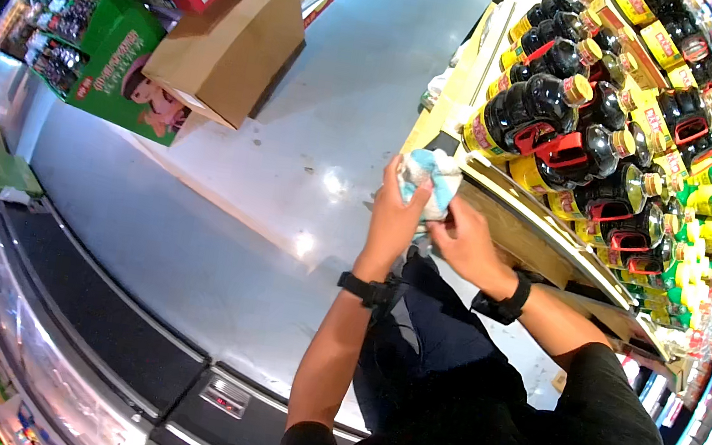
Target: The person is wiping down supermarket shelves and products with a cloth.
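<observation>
A crumpled blue-and-white cloth [438, 169] is bunched up between my two hands, in front of my body. My left hand [399, 196] grips it from the left side, thumb laid over the folds. From the lower right my right hand [466, 235] pinches the cloth's lower edge. Just beyond and to the right, large dark bottles [532, 104] with yellow labels, yellow caps and red handles stand packed on a display. The shelf's front edge [536, 218] passes close to my right hand.
A cardboard box [230, 45] stands on the grey floor [344, 117] at upper left, beside a green printed carton [124, 63]. A chest freezer [90, 293] with a dark top runs along the lower left. Green-and-yellow bottles [711, 200] fill the shelf farther right.
</observation>
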`<state>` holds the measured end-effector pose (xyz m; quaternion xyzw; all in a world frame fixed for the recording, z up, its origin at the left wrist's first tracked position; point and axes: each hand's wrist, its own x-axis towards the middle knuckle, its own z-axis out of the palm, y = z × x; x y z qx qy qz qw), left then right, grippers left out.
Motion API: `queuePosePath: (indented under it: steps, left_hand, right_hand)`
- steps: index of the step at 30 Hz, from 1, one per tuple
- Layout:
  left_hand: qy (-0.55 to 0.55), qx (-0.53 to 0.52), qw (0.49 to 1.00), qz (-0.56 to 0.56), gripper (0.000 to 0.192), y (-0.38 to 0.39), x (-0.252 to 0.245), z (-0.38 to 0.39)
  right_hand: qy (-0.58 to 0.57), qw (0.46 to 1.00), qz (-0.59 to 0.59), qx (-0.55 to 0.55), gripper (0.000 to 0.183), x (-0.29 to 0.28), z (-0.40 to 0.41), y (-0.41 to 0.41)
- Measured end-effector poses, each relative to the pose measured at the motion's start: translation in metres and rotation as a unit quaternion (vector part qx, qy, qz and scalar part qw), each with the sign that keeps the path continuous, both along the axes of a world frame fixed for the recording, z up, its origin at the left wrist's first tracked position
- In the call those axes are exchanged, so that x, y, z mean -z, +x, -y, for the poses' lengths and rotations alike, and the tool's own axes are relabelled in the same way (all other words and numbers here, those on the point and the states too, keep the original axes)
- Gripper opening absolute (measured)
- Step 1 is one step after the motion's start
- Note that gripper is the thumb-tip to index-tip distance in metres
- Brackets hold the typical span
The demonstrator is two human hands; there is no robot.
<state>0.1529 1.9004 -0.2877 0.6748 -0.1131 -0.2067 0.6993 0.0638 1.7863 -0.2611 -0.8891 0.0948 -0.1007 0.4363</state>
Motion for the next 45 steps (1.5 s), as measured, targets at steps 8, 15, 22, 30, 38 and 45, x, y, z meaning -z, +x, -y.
queuePosePath:
  steps: [8,15,22,30,38,45]
  left_hand:
    - [0.11,0.084,0.968,0.211,0.035,0.086,0.015,0.065]
    - [0.187,0.231,0.917,0.265,0.032,0.152,-0.011,0.117]
    - [0.251,0.353,0.876,0.212,0.021,0.206,-0.018,0.187]
    - [0.144,0.51,0.82,0.218,0.022,0.3,-0.013,0.284]
    - [0.139,0.649,0.748,-0.019,0.053,0.405,-0.055,0.405]
    - [0.003,0.684,0.719,0.122,0.054,0.471,-0.062,0.503]
  right_hand:
    - [0.012,0.996,-0.055,0.067,0.063,-0.017,0.026,0.063]
    - [-0.021,0.985,-0.105,0.138,0.057,-0.017,0.07,0.112]
    - [-0.009,0.973,-0.162,0.165,0.058,-0.037,0.12,0.145]
    - [0.016,0.95,-0.142,0.276,0.068,-0.049,0.155,0.223]
    - [-0.082,0.875,-0.191,0.437,0.067,-0.06,0.23,0.339]
    - [0.005,0.81,-0.174,0.56,0.075,-0.064,0.328,0.418]
